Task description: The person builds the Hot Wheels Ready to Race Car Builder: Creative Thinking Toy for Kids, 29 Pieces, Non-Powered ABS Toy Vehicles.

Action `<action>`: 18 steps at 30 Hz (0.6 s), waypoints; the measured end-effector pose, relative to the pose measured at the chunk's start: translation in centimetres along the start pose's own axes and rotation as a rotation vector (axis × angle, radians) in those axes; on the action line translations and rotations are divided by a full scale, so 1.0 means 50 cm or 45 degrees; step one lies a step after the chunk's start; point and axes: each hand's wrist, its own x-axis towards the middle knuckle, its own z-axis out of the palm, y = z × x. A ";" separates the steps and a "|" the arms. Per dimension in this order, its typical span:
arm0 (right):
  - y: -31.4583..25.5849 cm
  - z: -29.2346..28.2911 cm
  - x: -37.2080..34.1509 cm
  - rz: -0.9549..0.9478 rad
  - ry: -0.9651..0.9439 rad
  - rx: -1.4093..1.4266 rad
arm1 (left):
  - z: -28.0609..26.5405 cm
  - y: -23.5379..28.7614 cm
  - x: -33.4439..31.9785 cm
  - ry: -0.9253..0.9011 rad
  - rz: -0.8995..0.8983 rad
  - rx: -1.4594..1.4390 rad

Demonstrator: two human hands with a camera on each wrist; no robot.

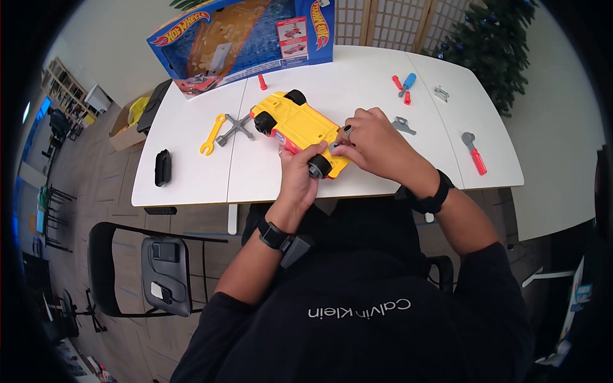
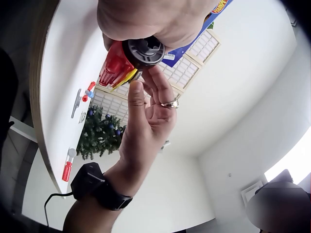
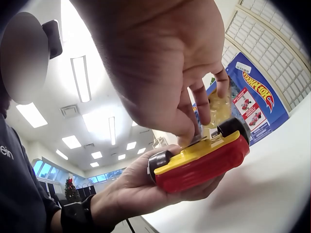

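Observation:
A toy car [image 1: 300, 121] with a red body and yellow underside is turned wheels-up over the table's front edge. My left hand [image 1: 298, 179] grips it near a black wheel [image 1: 319, 166], thumb on the yellow underside and fingers beneath the body. At the car's near end, my right hand [image 1: 381, 145] pinches a small grey part [image 1: 333, 146] between thumb and fingers against the underside. The right wrist view shows those fingertips right at the yellow surface, hiding most of the part. The red side [image 3: 204, 167] faces down over the left palm.
On the white table [image 1: 191, 172] lie a yellow wrench [image 1: 212, 134], a grey cross wrench [image 1: 235, 129], a black part [image 1: 163, 168], a blue-handled screwdriver [image 1: 408, 83], red pieces [image 1: 262, 82], a grey flat part [image 1: 403, 125] and a red-handled hammer [image 1: 474, 154]. A Hot Wheels box [image 1: 255, 60] stands behind.

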 end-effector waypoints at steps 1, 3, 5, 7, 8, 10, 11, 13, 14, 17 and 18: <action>-0.008 -0.011 0.002 0.139 -0.088 -0.025 | 0.002 0.002 -0.001 -0.006 -0.020 -0.021; 0.006 0.002 -0.010 -0.044 0.160 0.046 | 0.004 0.008 0.000 -0.028 -0.023 -0.018; 0.020 0.028 -0.016 -0.228 0.405 0.120 | 0.008 0.015 -0.002 -0.048 -0.027 -0.018; 0.022 0.034 -0.007 -0.276 0.346 0.042 | 0.011 0.022 -0.002 -0.048 -0.029 0.034; 0.013 0.021 -0.006 -0.273 0.347 0.041 | 0.013 0.020 -0.001 -0.050 -0.032 0.035; -0.014 -0.011 -0.006 0.068 -0.039 -0.015 | 0.015 0.014 0.000 -0.004 -0.015 0.072; -0.018 -0.010 -0.009 0.070 -0.037 -0.014 | 0.012 0.013 0.001 -0.005 -0.016 0.074; -0.024 -0.006 -0.014 0.077 0.220 0.028 | 0.005 0.011 0.004 -0.089 -0.034 0.029; -0.012 0.010 -0.015 0.076 0.219 0.030 | 0.007 0.013 0.002 -0.087 -0.034 0.030; 0.022 0.054 -0.018 -0.245 0.386 0.140 | 0.010 0.017 0.002 -0.108 0.026 0.024; 0.025 0.056 -0.019 -0.195 0.340 0.189 | 0.005 0.018 0.006 -0.085 -0.019 -0.021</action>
